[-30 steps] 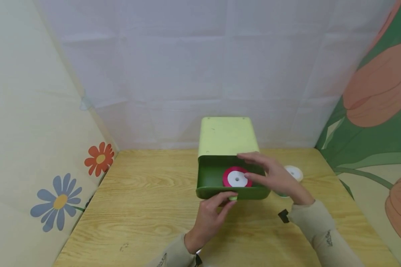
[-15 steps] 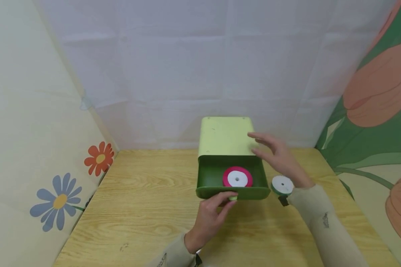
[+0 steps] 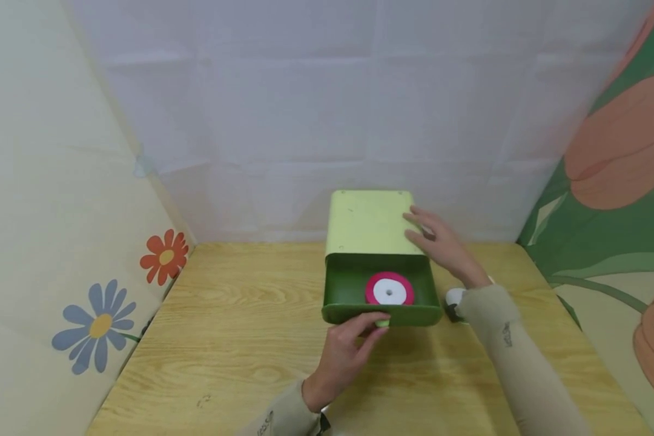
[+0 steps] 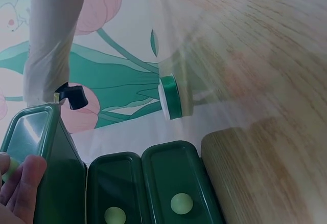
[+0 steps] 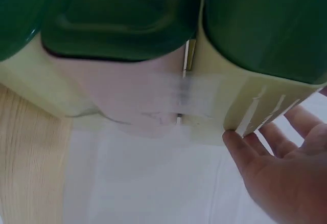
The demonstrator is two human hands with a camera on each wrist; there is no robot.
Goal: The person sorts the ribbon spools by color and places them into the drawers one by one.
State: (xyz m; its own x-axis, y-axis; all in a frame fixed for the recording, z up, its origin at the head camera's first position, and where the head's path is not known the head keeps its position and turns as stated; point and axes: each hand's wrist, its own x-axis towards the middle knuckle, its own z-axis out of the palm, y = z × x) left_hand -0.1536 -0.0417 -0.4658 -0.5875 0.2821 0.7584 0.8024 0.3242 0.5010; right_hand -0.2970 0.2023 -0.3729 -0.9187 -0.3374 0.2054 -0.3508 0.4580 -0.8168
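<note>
A light green drawer cabinet (image 3: pixel 367 224) stands at the back of the table, its dark green top drawer (image 3: pixel 346 281) pulled out. Inside the drawer lies a spool of pink ribbon (image 3: pixel 398 295) with a white face. My left hand (image 3: pixel 338 357) pinches the drawer's pale green knob (image 3: pixel 382 323) between thumb and fingers. Up on the cabinet's top right edge, my right hand (image 3: pixel 444 243) rests with spread fingers; in the right wrist view its fingertips (image 5: pixel 235 138) touch the cabinet's side. Two lower drawers (image 4: pixel 168 175) with round knobs are pushed in, seen in the left wrist view.
A spool of green ribbon (image 4: pixel 172 96) stands on the wooden table (image 3: pixel 240 315) right of the cabinet, partly behind the right sleeve (image 3: pixel 490 309) in the head view. White sheeting (image 3: pixel 283 121) hangs close behind the cabinet.
My right hand has moved from over the pink spool, up and back to the cabinet's top right edge. The left hand stays on the knob, and the drawer has not visibly moved.
</note>
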